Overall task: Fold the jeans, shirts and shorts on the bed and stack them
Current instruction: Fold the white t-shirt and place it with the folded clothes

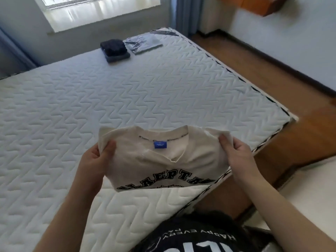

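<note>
A cream T-shirt (163, 159) was held above the near right part of the bed (127, 91), collar away from the person. The left hand (98, 157) pinched the shirt's left shoulder edge, thumb on top of the cloth and fingers underneath; the right hand (236, 151) pinched the right shoulder edge in like manner. A blue neck label (160, 144) sat inside the collar; its print was too small to read. Small dark repeated wording ran along the inner neck tape and could not be read. Black arched block letters crossed the shirt's lower visible edge, cut off by a fold; the part showing appeared to read "LAEPTA". At the far side of the bed lay a folded dark stack (115, 50), a black or navy garment on top of a blue denim-coloured one, and just beside it on the right a folded grey garment (143, 42) lay flat. The person's own dark top (196, 237) carried white lettering, seen inverted, reading "HAPPY EVERY", the rest unclear. The bed bore a white quilted mattress surface.
</note>
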`<action>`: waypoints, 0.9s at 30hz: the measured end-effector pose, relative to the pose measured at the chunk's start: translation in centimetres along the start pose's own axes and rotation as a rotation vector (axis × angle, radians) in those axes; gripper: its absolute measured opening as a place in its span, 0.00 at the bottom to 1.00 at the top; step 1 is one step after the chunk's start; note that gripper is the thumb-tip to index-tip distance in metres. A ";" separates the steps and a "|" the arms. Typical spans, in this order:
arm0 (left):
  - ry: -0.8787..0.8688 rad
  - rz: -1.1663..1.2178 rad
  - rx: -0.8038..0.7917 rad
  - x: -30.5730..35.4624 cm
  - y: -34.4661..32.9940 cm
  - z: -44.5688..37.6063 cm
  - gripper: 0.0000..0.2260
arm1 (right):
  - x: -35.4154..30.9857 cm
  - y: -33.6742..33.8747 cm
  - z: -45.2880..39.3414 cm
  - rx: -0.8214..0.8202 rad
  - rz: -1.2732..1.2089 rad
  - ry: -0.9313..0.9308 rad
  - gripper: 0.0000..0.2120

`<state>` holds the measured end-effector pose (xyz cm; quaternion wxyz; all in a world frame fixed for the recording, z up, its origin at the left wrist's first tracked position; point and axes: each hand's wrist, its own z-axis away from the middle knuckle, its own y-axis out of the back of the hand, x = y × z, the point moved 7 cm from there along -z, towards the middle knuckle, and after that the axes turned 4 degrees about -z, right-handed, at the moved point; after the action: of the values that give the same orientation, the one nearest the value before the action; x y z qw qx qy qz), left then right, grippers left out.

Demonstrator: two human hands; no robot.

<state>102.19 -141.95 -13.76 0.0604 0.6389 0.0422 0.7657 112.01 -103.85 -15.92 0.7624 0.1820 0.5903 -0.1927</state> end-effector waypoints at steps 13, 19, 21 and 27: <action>-0.076 -0.102 -0.421 4.0 -13.9 -4.1 0.06 | 1.1 10.4 6.9 0.462 -0.089 0.005 0.14; -0.035 -0.105 -0.569 4.5 -22.1 -4.0 0.06 | 1.6 15.7 8.9 0.609 -0.070 0.016 0.12; -0.032 -0.121 -0.606 4.8 -25.4 -3.6 0.05 | 1.7 17.7 8.9 0.639 -0.076 0.007 0.12; -0.014 -0.120 -0.675 5.3 -34.6 -1.7 0.05 | 2.8 24.2 7.7 0.679 -0.080 -0.047 0.19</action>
<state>100.93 -106.90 -13.80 0.3138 0.5843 -0.1765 0.7273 131.34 -87.13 -15.59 0.6635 0.3975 0.4816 -0.4121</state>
